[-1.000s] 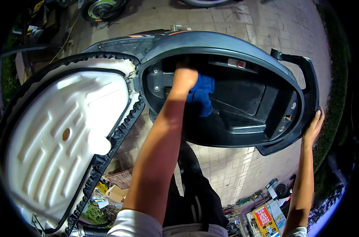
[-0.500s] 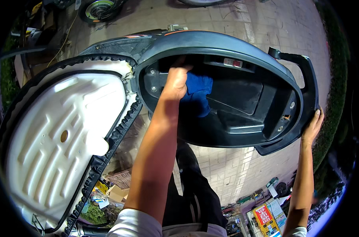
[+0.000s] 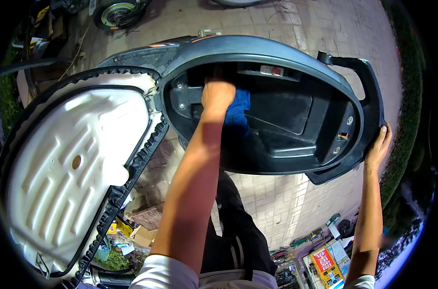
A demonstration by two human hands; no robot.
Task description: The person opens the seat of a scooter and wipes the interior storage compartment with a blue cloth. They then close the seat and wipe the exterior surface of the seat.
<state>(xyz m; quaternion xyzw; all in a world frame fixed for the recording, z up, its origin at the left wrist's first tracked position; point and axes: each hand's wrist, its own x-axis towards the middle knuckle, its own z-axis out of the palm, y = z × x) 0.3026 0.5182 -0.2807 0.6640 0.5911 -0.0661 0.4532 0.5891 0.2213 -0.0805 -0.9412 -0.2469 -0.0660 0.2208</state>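
Observation:
My left hand (image 3: 218,98) is deep in the black under-seat storage bin (image 3: 281,108) of a scooter, closed on a bunched blue cloth (image 3: 237,113) at the bin's left end. Shadow and the back of the hand hide the fingertips. At the far right, my right hand (image 3: 379,147) grips the outer edge of the scooter's black rear grab rail (image 3: 373,94), fingers lying along it. The seat (image 3: 79,164) is flipped up on its hinge at the left, showing its white plastic underside and black gathered cover edge.
A wheel (image 3: 117,14) of another vehicle stands at the top left. Below, beyond my dark-trousered legs (image 3: 238,212), lie a red and yellow box (image 3: 327,265), cardboard and assorted tools. Paving (image 3: 286,207) surrounds the scooter, and a hedge (image 3: 406,120) runs along the right.
My left hand has turned over, back upward, and the blue cloth has shifted with it along the bin's left end. The bin appears slightly further left and up. My right hand stays on the rail.

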